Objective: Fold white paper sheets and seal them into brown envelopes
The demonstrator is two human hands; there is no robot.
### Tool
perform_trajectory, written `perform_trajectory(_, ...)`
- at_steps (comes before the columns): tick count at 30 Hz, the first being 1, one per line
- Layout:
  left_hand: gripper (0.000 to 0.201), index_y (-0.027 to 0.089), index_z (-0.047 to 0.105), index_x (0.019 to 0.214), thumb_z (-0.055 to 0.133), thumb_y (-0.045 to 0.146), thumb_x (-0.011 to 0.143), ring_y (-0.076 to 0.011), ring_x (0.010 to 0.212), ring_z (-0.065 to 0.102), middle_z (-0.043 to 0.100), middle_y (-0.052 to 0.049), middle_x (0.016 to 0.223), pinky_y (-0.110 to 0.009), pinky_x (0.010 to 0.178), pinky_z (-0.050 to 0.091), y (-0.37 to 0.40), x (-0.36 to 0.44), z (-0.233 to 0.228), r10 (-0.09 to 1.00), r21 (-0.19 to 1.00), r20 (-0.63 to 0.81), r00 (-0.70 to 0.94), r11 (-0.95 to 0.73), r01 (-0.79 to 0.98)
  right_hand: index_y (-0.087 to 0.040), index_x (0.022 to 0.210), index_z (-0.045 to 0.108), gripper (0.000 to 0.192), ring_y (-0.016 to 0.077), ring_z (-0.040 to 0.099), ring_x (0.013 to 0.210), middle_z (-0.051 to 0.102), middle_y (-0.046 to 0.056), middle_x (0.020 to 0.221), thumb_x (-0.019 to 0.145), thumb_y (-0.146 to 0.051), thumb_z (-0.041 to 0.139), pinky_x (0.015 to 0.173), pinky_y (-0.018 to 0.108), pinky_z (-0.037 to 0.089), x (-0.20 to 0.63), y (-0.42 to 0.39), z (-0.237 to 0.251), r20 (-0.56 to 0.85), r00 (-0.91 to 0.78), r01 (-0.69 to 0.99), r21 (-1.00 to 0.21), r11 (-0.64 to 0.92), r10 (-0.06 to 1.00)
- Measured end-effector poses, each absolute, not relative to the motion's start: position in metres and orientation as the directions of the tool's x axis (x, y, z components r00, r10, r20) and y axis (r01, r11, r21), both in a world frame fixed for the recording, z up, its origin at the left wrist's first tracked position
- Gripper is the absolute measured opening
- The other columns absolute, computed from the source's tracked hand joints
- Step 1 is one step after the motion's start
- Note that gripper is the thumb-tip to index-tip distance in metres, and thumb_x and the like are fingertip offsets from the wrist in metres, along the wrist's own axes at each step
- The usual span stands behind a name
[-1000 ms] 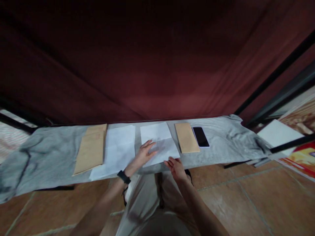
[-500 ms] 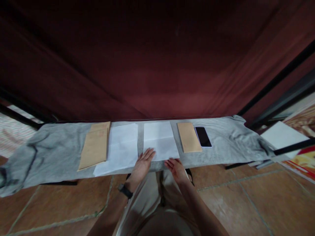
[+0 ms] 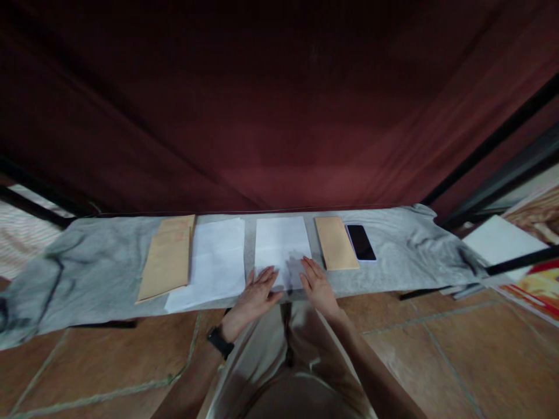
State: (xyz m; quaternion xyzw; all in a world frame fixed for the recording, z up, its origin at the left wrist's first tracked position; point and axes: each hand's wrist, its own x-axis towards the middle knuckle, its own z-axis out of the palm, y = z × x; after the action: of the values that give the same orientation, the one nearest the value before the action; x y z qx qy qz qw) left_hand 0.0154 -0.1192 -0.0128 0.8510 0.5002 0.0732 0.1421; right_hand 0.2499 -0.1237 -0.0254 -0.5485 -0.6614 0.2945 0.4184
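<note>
In front of me a white sheet of paper (image 3: pixel 282 235) lies on a grey cloth. My left hand (image 3: pixel 258 291), with a dark watch on its wrist, rests flat on the sheet's near left corner, fingers stretched out. On the near right edge lies my right hand (image 3: pixel 318 286), open too, its fingertips touching the paper or hovering just over it. Left of these is a stack of white paper (image 3: pixel 218 256), and beyond it several brown envelopes (image 3: pixel 166 262). A single brown envelope (image 3: pixel 336 243) lies to the right of my right hand.
The grey cloth (image 3: pixel 406 250) covers a long narrow surface. A smartphone (image 3: pixel 361 242) lies right of the single envelope. Behind hangs a dark red curtain (image 3: pixel 279 145). Black metal bars (image 3: pixel 498 139) stand at the right, and tiled floor (image 3: pixel 402 355) shows below.
My right hand has moved from the sheet's near edge up onto its right side, fingers now extended. The left hand has stayed almost in place, its thumb now spread toward the right.
</note>
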Motion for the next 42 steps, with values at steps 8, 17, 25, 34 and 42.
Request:
perform_trajectory(8,0.056,0.012,0.039,0.152,0.035,0.037,0.102,-0.0261,0.153,0.026,0.036,-0.016,0.162,-0.049,0.125,0.023,-0.053,0.073,-0.026,0.920,0.279,0.161,0.358,-0.390,0.877,-0.023,0.149,0.050,0.050,0.0286,0.037,0.148,0.040,0.011,0.159,0.100,-0.035,0.053,0.124,0.052,0.023,0.235,-0.114,-0.061,0.251,-0.199,0.764,-0.566,0.310,0.947)
perform_trajectory(17,0.059,0.014,0.036,0.155,0.036,0.039,0.101,-0.0285,0.154,0.021,0.028,-0.016,0.165,-0.053,0.125,0.019,-0.031,0.069,-0.060,0.958,0.235,0.173,0.231,-0.268,0.934,-0.022,0.146,0.054,0.046,0.0279,0.041,0.146,0.047,0.010,0.154,0.102,-0.033,0.044,0.125,0.052,0.022,0.229,-0.097,-0.055,0.207,-0.154,0.774,-0.583,0.248,0.966)
perform_trajectory(25,0.059,0.014,0.036,0.156,0.032,0.019,0.097,-0.0268,0.155,0.018,0.031,-0.014,0.164,-0.054,0.126,0.014,-0.030,0.070,-0.061,0.967,0.185,0.102,0.234,-0.249,0.951,-0.015,0.150,0.048,0.050,0.0227,0.035,0.149,0.044,0.012,0.157,0.107,-0.033,0.030,0.125,0.047,0.024,0.191,-0.021,-0.050,0.229,-0.248,0.800,-0.500,0.333,0.941)
perform_trajectory(34,0.059,0.013,0.032,0.157,0.031,0.030,0.100,-0.0276,0.155,0.020,0.031,-0.015,0.163,-0.052,0.125,0.020,-0.017,0.065,-0.069,0.978,0.294,0.205,0.042,-0.103,0.950,-0.016,0.153,0.042,0.053,0.0283,0.031,0.150,0.034,0.014,0.162,0.106,-0.038,0.037,0.123,0.050,0.022,0.224,0.020,-0.063,0.236,-0.142,0.903,-0.367,0.224,0.961)
perform_trajectory(42,0.060,0.005,0.035,0.154,0.031,0.029,0.100,-0.0304,0.154,0.020,0.030,-0.019,0.163,-0.052,0.126,0.015,0.032,0.073,-0.058,0.983,0.353,0.180,-0.030,-0.036,0.935,-0.014,0.154,0.040,0.054,0.0306,0.031,0.150,0.034,0.016,0.161,0.103,-0.033,0.040,0.122,0.053,0.021,0.224,0.024,-0.071,0.236,-0.101,0.890,-0.413,0.194,0.966)
